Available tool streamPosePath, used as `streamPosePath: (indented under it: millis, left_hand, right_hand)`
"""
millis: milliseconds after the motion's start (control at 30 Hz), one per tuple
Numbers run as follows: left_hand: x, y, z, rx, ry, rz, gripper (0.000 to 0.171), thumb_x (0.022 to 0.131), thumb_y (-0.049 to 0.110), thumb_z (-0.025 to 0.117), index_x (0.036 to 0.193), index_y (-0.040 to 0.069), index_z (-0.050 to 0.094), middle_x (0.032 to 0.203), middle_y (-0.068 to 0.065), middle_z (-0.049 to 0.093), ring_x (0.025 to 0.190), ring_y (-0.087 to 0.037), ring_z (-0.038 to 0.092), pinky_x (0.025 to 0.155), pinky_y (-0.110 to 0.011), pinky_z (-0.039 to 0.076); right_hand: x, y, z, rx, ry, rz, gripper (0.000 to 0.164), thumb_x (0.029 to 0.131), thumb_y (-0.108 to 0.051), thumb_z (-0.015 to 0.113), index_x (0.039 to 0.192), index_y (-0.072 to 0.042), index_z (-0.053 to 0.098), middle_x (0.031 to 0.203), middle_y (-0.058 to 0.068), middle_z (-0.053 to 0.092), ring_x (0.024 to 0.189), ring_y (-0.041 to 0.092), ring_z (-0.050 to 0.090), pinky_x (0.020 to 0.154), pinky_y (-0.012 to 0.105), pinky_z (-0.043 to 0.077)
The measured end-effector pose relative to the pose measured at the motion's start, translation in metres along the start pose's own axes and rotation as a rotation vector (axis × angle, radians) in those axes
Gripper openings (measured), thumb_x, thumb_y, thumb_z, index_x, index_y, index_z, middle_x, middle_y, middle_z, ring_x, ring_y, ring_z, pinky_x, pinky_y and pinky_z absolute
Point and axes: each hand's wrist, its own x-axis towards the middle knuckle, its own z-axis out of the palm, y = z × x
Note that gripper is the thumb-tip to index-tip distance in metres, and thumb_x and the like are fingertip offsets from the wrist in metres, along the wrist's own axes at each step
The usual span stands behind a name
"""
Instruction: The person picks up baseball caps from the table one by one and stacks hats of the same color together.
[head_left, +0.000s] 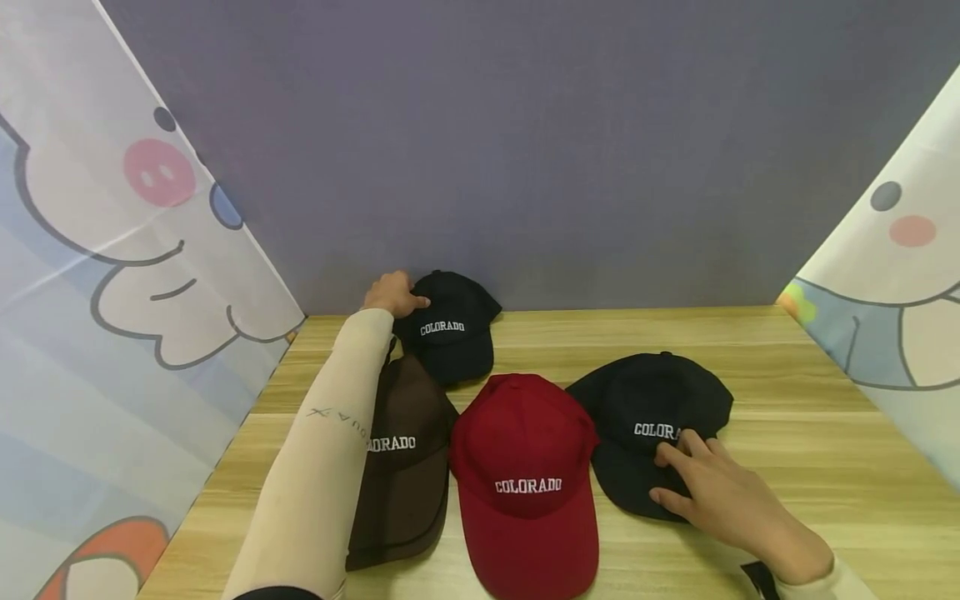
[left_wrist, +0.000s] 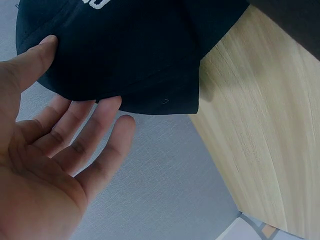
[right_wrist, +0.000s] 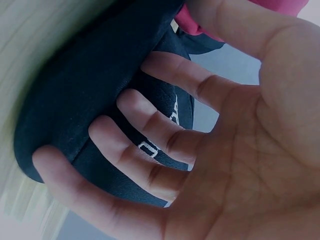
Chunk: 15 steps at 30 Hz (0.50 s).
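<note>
At the back of the table, my left hand (head_left: 392, 295) pinches the side of a black baseball cap (head_left: 450, 346), thumb on its front and fingers behind the edge. The left wrist view shows the thumb (left_wrist: 44, 55) lying on the dark cloth. Farther right, my right hand (head_left: 723, 492) rests over another black cap (head_left: 637, 383), fingers loosely bent at its lettering and brim. In the right wrist view the spread fingertips (right_wrist: 132, 100) lie along where brim and crown meet. White "COLORADO" lettering marks each cap.
Between the hands, a red cap (head_left: 525, 433) lies brim toward me, overlapping the right black cap's edge. A brown cap (head_left: 405, 492) is partly hidden by my left sleeve (head_left: 315, 467). A grey wall panel (head_left: 525, 150) borders the wooden table (head_left: 810, 467); cartoon-printed sheets (head_left: 112, 250) flank it.
</note>
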Motion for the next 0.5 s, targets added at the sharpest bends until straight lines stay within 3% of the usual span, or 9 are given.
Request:
streamPosePath:
  millis: [500]
  left_hand:
    - [-0.0055,-0.0062,-0.0042,0.001,0.061,0.051,0.058,0.098,0.038,0.068,0.142,0.002,0.057,0.146,-0.02,0.057,0.129,-0.044,0.056,0.106,-0.057,0.046]
  right_hand:
    - [0.0045,-0.0009,0.0004,0.018,-0.01,-0.002,0.034,0.083,-0.041,0.083,0.106,-0.022,0.066,0.099,-0.003,0.051,0.082,0.016,0.044,0.053,0.029,0.041]
